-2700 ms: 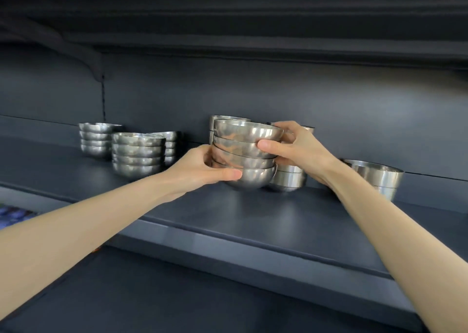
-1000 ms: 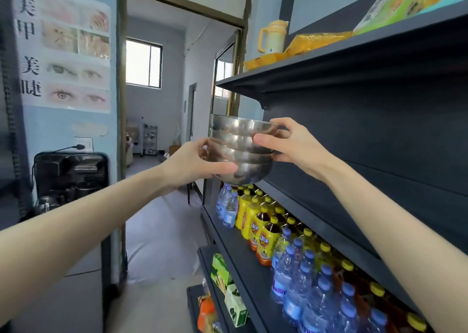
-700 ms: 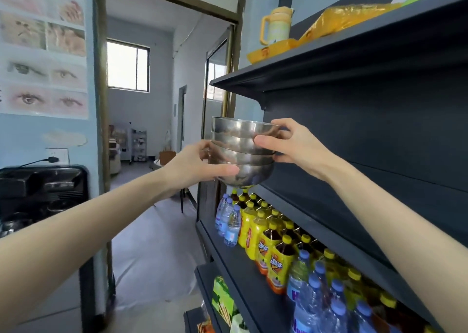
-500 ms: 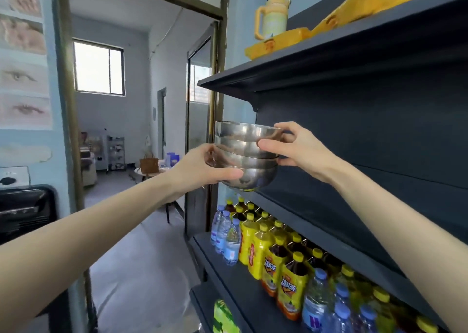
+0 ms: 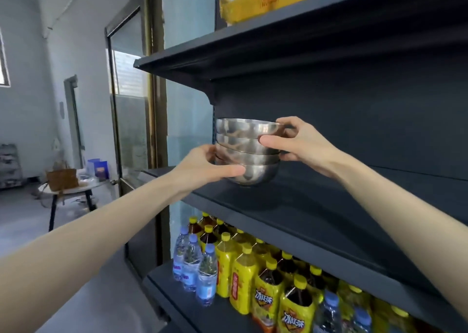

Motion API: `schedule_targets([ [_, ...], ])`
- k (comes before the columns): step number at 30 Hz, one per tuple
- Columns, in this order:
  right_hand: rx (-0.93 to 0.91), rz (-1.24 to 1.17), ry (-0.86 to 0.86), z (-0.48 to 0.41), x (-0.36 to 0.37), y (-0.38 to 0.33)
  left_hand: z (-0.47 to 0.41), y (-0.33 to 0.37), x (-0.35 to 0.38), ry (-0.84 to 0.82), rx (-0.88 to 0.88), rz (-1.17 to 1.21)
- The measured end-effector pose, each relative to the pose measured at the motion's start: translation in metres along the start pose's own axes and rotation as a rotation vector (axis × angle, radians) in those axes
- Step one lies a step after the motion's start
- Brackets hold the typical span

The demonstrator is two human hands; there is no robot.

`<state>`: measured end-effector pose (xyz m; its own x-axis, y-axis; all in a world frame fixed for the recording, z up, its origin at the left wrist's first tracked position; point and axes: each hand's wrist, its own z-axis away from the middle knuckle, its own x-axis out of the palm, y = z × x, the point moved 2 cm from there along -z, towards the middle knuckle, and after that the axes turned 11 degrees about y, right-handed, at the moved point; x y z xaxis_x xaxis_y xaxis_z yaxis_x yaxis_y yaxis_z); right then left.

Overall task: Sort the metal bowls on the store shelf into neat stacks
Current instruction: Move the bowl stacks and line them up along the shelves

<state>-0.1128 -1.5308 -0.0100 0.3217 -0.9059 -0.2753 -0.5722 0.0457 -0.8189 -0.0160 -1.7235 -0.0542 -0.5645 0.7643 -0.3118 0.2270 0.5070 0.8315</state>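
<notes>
A stack of several shiny metal bowls (image 5: 249,152) is at the left end of the dark shelf (image 5: 291,213), its bottom at or just above the board. My left hand (image 5: 202,166) grips the lowest bowl from the left, thumb across its front. My right hand (image 5: 301,143) holds the upper bowls from the right, thumb on the front and fingers curled behind the top rim. The other bowl stacks are out of view.
A second dark shelf (image 5: 278,46) hangs close above the bowls, carrying a yellow tray (image 5: 266,0). Below, water bottles (image 5: 195,264) and yellow tea bottles (image 5: 266,277) fill the lower shelf. A glass door (image 5: 129,109) and a small round table (image 5: 71,188) stand to the left.
The stack, held in both hands, left the middle of the shelf and travelled to the shelf's left end. It has come down close to the shelf board.
</notes>
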Motion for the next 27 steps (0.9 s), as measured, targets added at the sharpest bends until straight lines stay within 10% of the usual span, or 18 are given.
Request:
schedule_targets([
  [27,0.155,0.281,0.345,-0.178,0.083,0.097,-0.25,-0.162,0.018,-0.334,0.011,0.258],
])
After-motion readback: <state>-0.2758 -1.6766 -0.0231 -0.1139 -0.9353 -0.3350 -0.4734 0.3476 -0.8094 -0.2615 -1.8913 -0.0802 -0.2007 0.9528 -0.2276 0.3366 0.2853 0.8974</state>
